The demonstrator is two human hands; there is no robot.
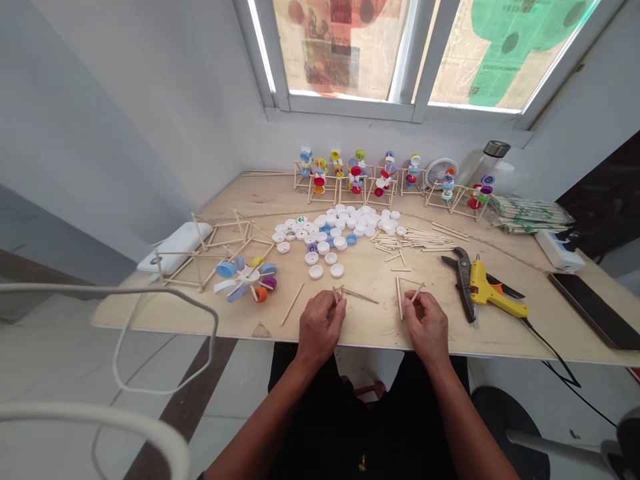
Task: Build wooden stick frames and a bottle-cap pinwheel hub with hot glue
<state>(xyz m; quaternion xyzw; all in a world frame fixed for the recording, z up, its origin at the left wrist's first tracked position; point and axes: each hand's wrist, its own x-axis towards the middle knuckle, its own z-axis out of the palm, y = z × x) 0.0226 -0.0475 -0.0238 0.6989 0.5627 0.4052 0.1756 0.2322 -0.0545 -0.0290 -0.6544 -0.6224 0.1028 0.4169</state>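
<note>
My left hand (pixel 323 323) is closed in a pinch on a short wooden stick near the table's front edge. A longer thin stick (pixel 361 295) reaches out to the right from its fingertips; I cannot tell whether the two are joined. My right hand (pixel 429 325) pinches another wooden stick (pixel 418 291), which slants up from the fingers. Just left of those fingers, an upright-lying stick (pixel 399 298) meets a crosswise one in a corner shape. A loose stick (pixel 292 304) lies left of my left hand.
White bottle caps (pixel 337 270) are heaped mid-table beside scattered sticks (pixel 420 239). A yellow glue gun (pixel 493 290), pliers (pixel 465 283) and a phone (pixel 597 310) lie right. A cap wheel (pixel 247 277) and stick frames (pixel 200 267) stand left; small cap-and-stick models (pixel 355 183) line the back.
</note>
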